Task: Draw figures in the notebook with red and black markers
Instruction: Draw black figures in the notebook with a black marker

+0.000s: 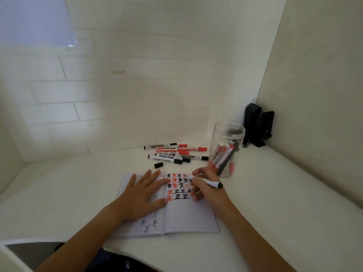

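An open notebook lies on the white table. Its right page carries rows of red and black star marks and block figures. My left hand lies flat with straight fingers on the left page, near the spine. My right hand grips a black marker over the upper right of the page. The marker's black end points right, and its tip is hidden under my fingers. Faint grey stars show on the lower left page.
Several red and black markers lie in a loose pile behind the notebook, with a loose black cap nearby. A clear plastic jar holding more markers stands right of the notebook. A black device sits in the corner by the walls.
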`<action>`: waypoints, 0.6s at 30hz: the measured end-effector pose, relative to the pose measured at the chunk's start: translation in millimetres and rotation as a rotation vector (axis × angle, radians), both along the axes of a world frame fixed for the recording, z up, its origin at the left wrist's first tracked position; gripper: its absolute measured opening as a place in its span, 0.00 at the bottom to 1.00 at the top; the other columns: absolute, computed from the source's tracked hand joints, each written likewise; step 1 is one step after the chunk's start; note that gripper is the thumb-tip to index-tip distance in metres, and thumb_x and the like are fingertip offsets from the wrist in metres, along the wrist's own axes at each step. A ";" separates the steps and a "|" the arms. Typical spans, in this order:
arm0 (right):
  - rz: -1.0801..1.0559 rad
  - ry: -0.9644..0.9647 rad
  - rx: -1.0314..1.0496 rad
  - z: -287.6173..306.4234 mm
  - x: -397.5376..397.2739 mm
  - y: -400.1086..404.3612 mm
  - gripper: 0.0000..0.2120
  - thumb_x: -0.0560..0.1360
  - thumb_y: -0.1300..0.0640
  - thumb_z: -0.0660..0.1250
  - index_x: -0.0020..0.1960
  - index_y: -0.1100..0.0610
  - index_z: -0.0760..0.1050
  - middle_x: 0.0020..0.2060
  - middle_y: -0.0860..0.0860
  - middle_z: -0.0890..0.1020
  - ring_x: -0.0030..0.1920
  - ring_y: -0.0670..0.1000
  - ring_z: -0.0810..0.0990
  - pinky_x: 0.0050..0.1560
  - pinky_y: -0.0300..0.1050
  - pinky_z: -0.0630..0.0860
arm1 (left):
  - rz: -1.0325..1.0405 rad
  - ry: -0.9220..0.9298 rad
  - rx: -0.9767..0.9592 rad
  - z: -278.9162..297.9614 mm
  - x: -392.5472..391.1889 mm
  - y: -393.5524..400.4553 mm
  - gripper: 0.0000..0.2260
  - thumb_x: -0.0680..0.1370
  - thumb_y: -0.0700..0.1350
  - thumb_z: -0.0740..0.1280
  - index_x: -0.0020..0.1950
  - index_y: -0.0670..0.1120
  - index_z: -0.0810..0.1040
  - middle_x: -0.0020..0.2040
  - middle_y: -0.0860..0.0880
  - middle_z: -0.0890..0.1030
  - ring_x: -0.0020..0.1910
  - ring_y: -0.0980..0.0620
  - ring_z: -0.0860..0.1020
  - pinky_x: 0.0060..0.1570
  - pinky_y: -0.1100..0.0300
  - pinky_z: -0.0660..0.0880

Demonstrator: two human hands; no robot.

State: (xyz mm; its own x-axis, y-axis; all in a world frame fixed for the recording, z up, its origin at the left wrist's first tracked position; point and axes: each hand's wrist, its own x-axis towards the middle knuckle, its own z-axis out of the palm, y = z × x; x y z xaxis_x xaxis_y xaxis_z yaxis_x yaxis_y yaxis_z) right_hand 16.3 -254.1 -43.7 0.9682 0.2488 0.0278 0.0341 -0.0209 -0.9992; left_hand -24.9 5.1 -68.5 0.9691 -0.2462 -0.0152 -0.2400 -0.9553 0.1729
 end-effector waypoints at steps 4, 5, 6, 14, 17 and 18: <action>0.006 -0.020 -0.038 -1.8 4.6 -1.4 0.04 0.79 0.58 0.72 0.52 0.55 0.79 0.38 0.57 0.84 0.35 0.57 0.83 0.35 0.49 0.81 | 0.061 0.006 0.034 4.9 3.2 8.8 0.26 0.81 0.66 0.50 0.77 0.72 0.42 0.82 0.56 0.39 0.79 0.53 0.34 0.76 0.41 0.33; 0.011 -0.027 -0.050 -2.7 5.2 -2.0 0.04 0.79 0.58 0.72 0.52 0.55 0.79 0.36 0.57 0.84 0.35 0.57 0.82 0.33 0.48 0.80 | 0.086 0.012 0.036 5.9 3.0 11.3 0.26 0.81 0.66 0.50 0.78 0.71 0.42 0.82 0.55 0.39 0.79 0.53 0.34 0.76 0.41 0.33; 0.013 -0.037 -0.065 -3.6 5.8 -2.6 0.04 0.79 0.57 0.72 0.52 0.55 0.79 0.35 0.58 0.84 0.33 0.58 0.81 0.31 0.47 0.79 | 0.100 0.015 0.034 6.2 1.9 12.0 0.27 0.81 0.66 0.49 0.78 0.70 0.42 0.82 0.55 0.38 0.79 0.53 0.32 0.76 0.41 0.33; -0.010 -0.012 -0.151 -5.4 6.4 -2.7 0.07 0.80 0.58 0.71 0.49 0.59 0.74 0.36 0.63 0.82 0.28 0.59 0.80 0.25 0.44 0.77 | -0.060 -0.033 -0.073 1.9 -17.4 -19.7 0.37 0.71 0.81 0.47 0.77 0.71 0.42 0.79 0.64 0.37 0.77 0.63 0.32 0.77 0.45 0.33; -0.033 -0.020 -0.245 -2.4 6.3 -9.2 0.07 0.79 0.60 0.69 0.44 0.59 0.72 0.31 0.57 0.81 0.25 0.54 0.78 0.25 0.41 0.73 | -0.061 -0.044 -0.060 1.3 -17.3 -14.2 0.36 0.72 0.81 0.48 0.77 0.72 0.43 0.80 0.64 0.37 0.77 0.63 0.33 0.77 0.44 0.34; -0.061 -0.031 -0.265 -3.1 5.9 -10.2 0.08 0.78 0.61 0.68 0.43 0.60 0.71 0.29 0.56 0.79 0.24 0.53 0.76 0.25 0.41 0.71 | -0.065 -0.042 -0.062 1.3 -17.4 -12.5 0.35 0.72 0.80 0.48 0.77 0.72 0.43 0.80 0.64 0.38 0.77 0.64 0.33 0.78 0.44 0.35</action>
State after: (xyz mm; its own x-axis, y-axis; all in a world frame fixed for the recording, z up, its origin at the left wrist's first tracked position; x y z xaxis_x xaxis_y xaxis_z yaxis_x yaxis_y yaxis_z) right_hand 22.2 -264.3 -46.8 0.9813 0.1925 -0.0006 0.0552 -0.2849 -0.9570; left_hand -42.3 -7.3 -67.3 0.9505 -0.3079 0.0424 -0.3095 -0.9251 0.2199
